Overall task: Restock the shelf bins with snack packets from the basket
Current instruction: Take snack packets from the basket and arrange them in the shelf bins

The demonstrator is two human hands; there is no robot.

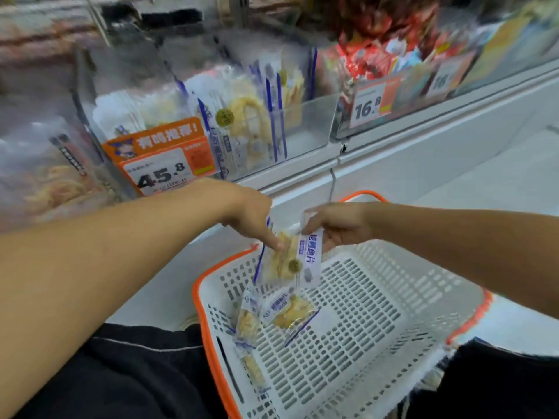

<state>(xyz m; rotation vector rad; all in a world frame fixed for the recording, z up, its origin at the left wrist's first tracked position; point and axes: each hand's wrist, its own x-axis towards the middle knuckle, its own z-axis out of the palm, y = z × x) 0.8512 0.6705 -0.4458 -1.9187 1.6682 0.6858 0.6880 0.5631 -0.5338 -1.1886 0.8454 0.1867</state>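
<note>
A white basket [378, 297] with an orange rim sits low in front of me. Above its far left corner hangs a clear snack packet [287, 261] with a blue-and-white label. My right hand [338, 225] pinches its top right edge, and my left hand [254, 216] touches its left side with a finger pointing down. A few more packets [281, 313] of the same kind lie in the basket's left part. The clear shelf bin [302, 128] above holds matching packets behind a 45.8 price tag [163, 167].
A bin of red packets [372, 62] with a 16.8 tag stands to the right on the shelf. Another clear bin [45, 176] of snacks is at the far left. The white shelf ledge [393, 152] runs just above the basket. My dark-clothed legs flank the basket.
</note>
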